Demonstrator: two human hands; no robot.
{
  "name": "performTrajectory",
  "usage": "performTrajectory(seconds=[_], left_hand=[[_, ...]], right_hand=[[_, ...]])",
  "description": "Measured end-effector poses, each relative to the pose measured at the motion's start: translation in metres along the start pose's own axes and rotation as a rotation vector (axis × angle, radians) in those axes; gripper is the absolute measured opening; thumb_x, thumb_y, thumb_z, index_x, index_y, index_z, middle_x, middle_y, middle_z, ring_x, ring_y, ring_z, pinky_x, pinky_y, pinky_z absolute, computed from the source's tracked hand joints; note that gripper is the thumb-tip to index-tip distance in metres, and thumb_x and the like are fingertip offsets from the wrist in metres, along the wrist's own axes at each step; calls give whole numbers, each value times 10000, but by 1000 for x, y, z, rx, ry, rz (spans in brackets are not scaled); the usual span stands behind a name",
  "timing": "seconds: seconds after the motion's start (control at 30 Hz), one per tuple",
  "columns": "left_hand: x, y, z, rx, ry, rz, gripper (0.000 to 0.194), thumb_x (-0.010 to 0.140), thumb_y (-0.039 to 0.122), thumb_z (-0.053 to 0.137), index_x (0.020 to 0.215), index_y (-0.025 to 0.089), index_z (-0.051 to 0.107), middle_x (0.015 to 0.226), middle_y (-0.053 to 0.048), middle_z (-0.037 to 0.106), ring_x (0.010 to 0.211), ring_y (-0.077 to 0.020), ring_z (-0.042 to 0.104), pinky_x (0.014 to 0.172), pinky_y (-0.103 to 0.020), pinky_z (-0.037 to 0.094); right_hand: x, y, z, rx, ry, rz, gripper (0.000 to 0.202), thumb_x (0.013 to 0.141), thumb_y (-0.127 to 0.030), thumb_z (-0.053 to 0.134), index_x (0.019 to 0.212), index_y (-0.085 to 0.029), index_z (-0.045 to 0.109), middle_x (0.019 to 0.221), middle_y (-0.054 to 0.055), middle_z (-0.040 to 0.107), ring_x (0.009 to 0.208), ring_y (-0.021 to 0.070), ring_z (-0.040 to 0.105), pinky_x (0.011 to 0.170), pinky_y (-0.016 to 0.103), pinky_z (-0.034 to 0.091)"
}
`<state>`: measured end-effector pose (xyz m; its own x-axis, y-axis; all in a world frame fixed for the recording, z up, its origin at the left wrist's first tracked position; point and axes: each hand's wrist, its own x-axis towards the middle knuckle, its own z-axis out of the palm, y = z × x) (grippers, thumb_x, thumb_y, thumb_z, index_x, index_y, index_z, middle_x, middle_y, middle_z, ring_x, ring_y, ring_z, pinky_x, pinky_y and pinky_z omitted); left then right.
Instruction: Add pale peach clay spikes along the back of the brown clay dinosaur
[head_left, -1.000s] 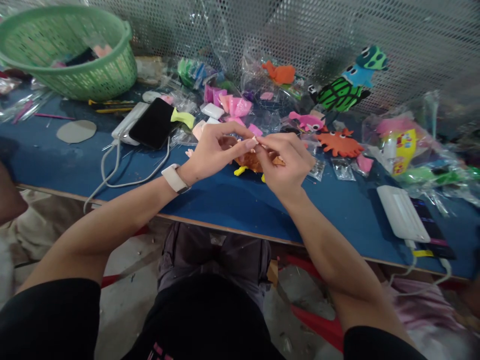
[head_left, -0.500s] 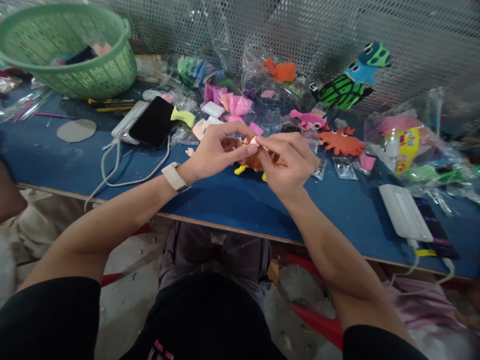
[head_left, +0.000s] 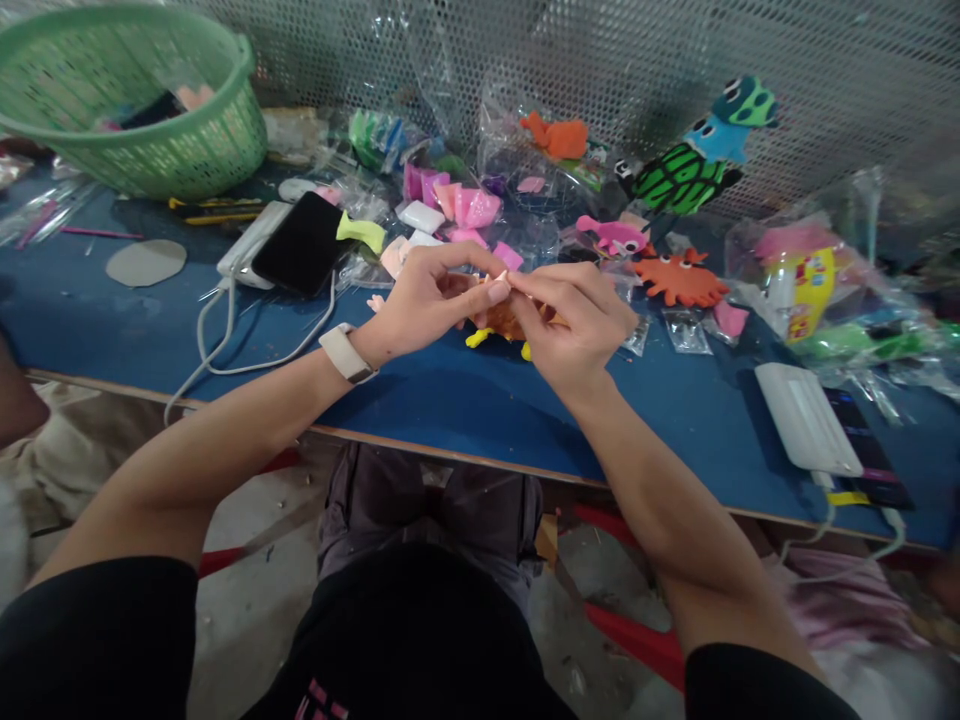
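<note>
Both forearms (head_left: 262, 420) slant inward over the flat blue desk (head_left: 450, 400). The left hand (head_left: 427, 300) and right hand (head_left: 581, 315) meet, thumbs and forefingers pinching a tiny pale-pink soft piece (head_left: 503, 281) above a half-hidden brown figure with yellow feet (head_left: 504, 322).

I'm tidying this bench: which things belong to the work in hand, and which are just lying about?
In the work:
pale piece, pinched by left hand and right hand
brown figure, partly hidden behind them

Apparently lying about:
basket
black phone
orange crab
grey disc
</note>
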<state>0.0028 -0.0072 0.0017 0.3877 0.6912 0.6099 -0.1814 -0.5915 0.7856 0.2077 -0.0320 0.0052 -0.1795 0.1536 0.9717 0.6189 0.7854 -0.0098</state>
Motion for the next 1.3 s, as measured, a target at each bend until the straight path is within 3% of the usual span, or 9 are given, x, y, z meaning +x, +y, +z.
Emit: performTrajectory(seconds=[0.43, 0.7, 0.83, 1.13, 1.3], left_hand=[[1, -1, 0, -58, 0, -19, 368, 1005, 576, 876, 1065, 214, 851, 790, -5, 759, 634, -89, 739, 497, -181, 531], [2, -1, 2, -106, 10, 12, 340, 1049, 526, 844, 1056, 188, 878, 854, -26, 799, 631, -69, 743, 501, -140, 535], [3, -1, 3, -117, 60, 22, 343, 1048, 510, 852, 1034, 168, 879, 753, -15, 781, 634, -70, 747, 519, -124, 537], [3, -6, 2, -136, 36, -10, 360, 1020, 539, 873, 1038, 179, 868, 704, 8, 757, 586, -70, 731, 494, -130, 537], [2, -4, 4, -98, 102, 35, 312, 1029, 500, 876, 1094, 195, 871, 840, -5, 813, 631, -71, 759, 513, -142, 551]], right_hand=[[-1, 0, 1, 11, 2, -18, 208, 1056, -232, 832, 1226, -351, 844, 1009, -43, 880, 826, 159, 828, 706, 311, 666], [-5, 3, 0, -101, 0, -20, 95, 1105, -355, 789, 1159, -342, 866, 923, -34, 828, 742, 136, 776, 662, 293, 626], [-3, 2, -1, -157, -26, -20, 128, 1124, -396, 760, 1121, -316, 861, 911, -22, 815, 737, 140, 778, 664, 286, 630], [1, -1, 0, -27, 6, -30, 91, 1086, -304, 819, 1174, -314, 805, 971, -32, 817, 770, 147, 794, 685, 289, 626], [2, 0, -1, -61, -4, -25, 106, 1093, -298, 806, 1195, -325, 792, 985, -30, 819, 812, 158, 811, 700, 295, 646]])
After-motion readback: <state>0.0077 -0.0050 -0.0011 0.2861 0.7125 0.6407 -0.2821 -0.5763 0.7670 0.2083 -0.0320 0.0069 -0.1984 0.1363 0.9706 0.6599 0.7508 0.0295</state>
